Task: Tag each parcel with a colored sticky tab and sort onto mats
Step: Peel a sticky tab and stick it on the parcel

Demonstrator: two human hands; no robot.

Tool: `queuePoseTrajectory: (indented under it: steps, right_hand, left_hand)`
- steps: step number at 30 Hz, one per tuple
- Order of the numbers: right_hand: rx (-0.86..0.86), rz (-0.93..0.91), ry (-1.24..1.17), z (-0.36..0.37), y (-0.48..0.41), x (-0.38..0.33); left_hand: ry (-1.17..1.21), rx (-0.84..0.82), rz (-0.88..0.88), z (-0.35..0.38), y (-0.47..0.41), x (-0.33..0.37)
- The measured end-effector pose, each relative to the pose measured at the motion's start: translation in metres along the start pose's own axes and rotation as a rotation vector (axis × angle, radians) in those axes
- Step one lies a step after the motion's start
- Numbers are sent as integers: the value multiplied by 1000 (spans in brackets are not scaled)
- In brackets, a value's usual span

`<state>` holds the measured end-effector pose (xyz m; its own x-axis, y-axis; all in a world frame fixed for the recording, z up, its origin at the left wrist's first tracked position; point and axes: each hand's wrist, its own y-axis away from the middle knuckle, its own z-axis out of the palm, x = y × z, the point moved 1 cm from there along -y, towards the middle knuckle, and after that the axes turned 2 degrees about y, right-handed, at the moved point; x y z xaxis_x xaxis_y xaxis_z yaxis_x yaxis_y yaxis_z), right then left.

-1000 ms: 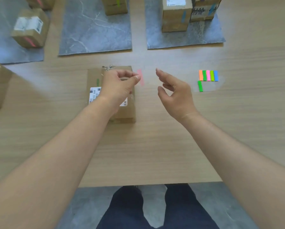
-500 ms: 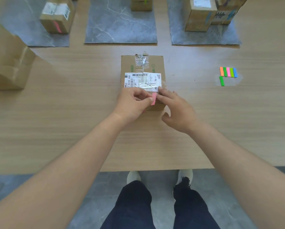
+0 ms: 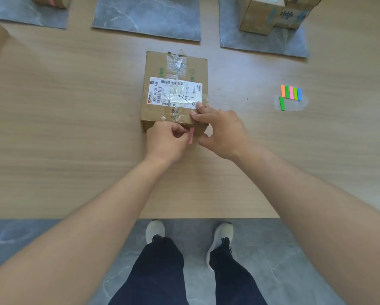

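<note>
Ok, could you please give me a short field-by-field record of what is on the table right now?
Parcel in work: cardboard parcel, label up, on the wooden table
Left hand: pinches a pink sticky tab at the parcel's near face
Right hand: fingers rest on the parcel's near right corner
Spare tabs: tab sheet, right of the parcel
Far right mat: holds two parcels

The arms are bare. The person wears dark blue trousers. The shoes are pale grey with black laces.
</note>
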<state>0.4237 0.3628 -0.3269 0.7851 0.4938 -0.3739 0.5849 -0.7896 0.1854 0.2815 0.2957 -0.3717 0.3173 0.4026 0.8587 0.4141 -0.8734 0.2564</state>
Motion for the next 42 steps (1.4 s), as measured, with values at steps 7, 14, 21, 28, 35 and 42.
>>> queuePoseTrajectory:
  steps: [7,14,21,28,35,42]
  right_hand:
    - [75,5,61,3,-12,3]
    - [144,29,90,10,-14,6]
    - [406,13,9,38,-10,12]
    - [704,-44,76,72,-11,11]
    - [774,-41,64,84,-12,12]
    - [530,67,-376,55,0,-2]
  left_hand:
    - [17,41,-3,5,0,-2]
    - [23,64,22,6,-1,-4]
    - [3,64,52,0,-6,-18]
    - [35,320,18,-42,-4,-34]
    - [414,532,34,-58,-16,-42]
    - [667,166,-174,-51,-21,-13]
